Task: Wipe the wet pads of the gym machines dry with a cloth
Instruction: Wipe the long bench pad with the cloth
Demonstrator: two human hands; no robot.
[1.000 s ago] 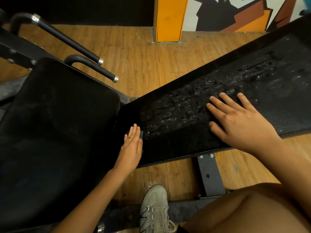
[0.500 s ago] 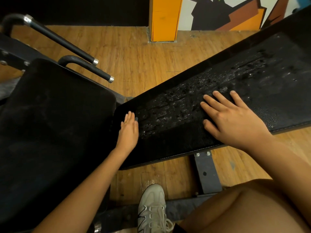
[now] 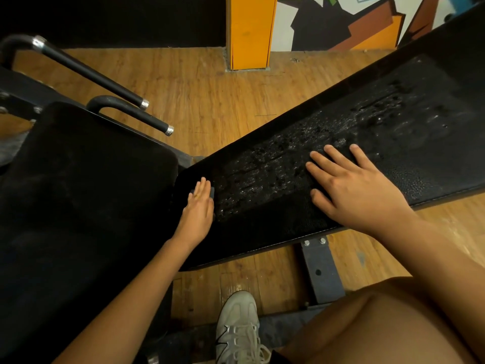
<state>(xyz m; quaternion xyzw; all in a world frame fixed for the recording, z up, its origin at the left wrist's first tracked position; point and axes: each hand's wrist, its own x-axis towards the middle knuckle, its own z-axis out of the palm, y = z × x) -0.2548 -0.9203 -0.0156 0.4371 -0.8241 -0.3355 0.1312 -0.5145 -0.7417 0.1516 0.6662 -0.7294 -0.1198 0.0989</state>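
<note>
**Left grip (image 3: 199,206) slides the cloth (image 3: 212,192) across the pad's end**

Over the last second the left grip has travelled away from the person, across the narrow end of the wet pad (image 3: 393,158); the right grip (image 3: 359,190) has hardly shifted.

The long wet pad slopes up to the right from the seam where it meets the darker seat pad (image 3: 78,206), which shows no shine. Wiping probably starts at this low end so that water is pushed along the length instead of into the seam.

The right grip lies wide and flat on the pad, fingers spread and holding nothing. It looks like a brace that steadies the person leaning over.

The left grip is flat too, with straight fingers close together pressing the cloth down, not clutching it. That likely keeps more fabric against the vinyl. Only small grey corners of the cloth show beside the fingers, so its full size cannot be told.

Droplets (image 3: 262,174) glisten in a band between the two grips and beyond the right one, so most of the drying seems still to come.
</note>
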